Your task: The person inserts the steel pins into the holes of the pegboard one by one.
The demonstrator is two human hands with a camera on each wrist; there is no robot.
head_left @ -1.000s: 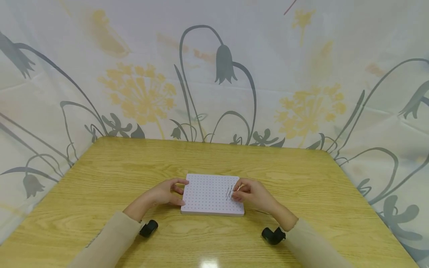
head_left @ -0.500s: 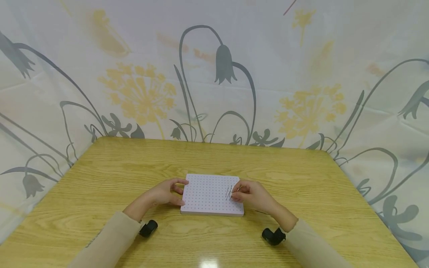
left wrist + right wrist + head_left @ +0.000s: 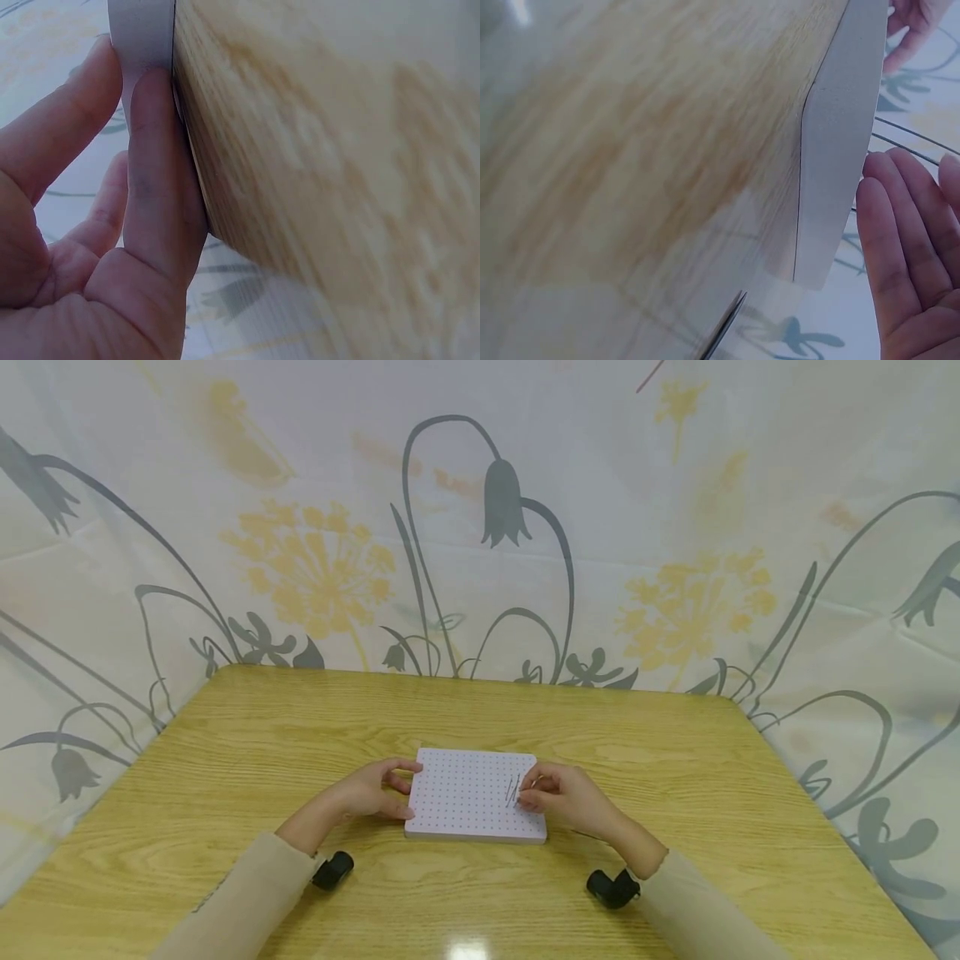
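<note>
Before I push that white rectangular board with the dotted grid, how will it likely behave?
The white rectangular dotted board is probably stiff, since its edges run straight. It seems unlikely to roll or tip, lying flat on the yellowish wood-grain table. The thin dark rods rising from its surface may wobble, being slender.

My head camera looks forward and down from well back, taking in the table [image 3: 300,718], the white board [image 3: 461,793], both my hands and the flowered backdrop [image 3: 600,443]. My left wrist's camera is close to my left hand [image 3: 154,195], rolled sideways and facing the board's edge. My right wrist's, just as near my right hand [image 3: 911,232] and oppositely rolled, shares the board and my left fingers [image 3: 921,22] with it.
</note>
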